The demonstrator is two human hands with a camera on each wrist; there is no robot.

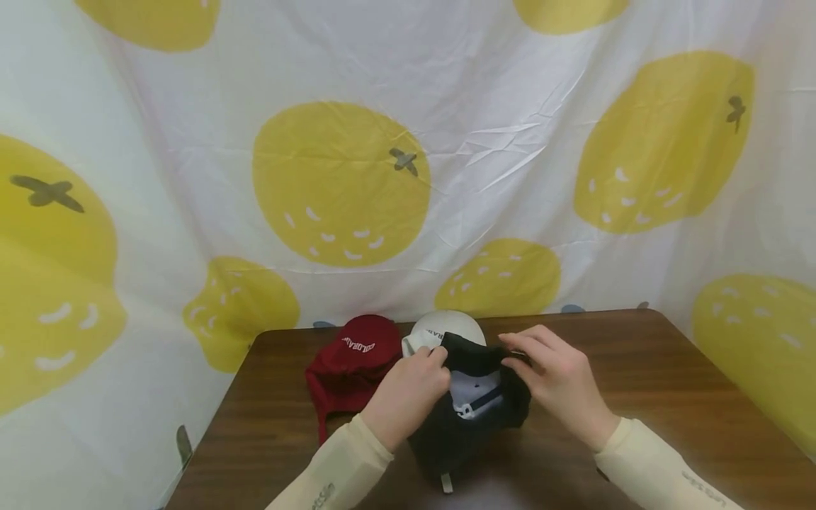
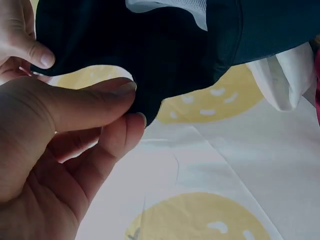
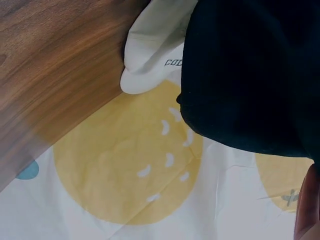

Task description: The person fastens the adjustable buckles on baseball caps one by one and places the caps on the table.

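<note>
A dark, nearly black baseball cap (image 1: 465, 432) is held up in front of me, its light lining and a white label showing inside. My left hand (image 1: 411, 389) pinches the band at the cap's opening between thumb and fingertips; the left wrist view shows this left hand (image 2: 75, 140) close up. On the opposite side of the opening, my right hand (image 1: 561, 375) pinches the edge with thumb and fingers. In the right wrist view the dark cap (image 3: 245, 75) fills the upper right, and most of the right hand is out of frame.
Behind the dark cap, a white cap (image 1: 454, 324) with lettering is partly hidden. A red cap (image 1: 363, 343) with white lettering lies to its left. All are over a brown wooden table (image 1: 669, 397), backed by a white cloth (image 1: 497, 163) printed with yellow lemons.
</note>
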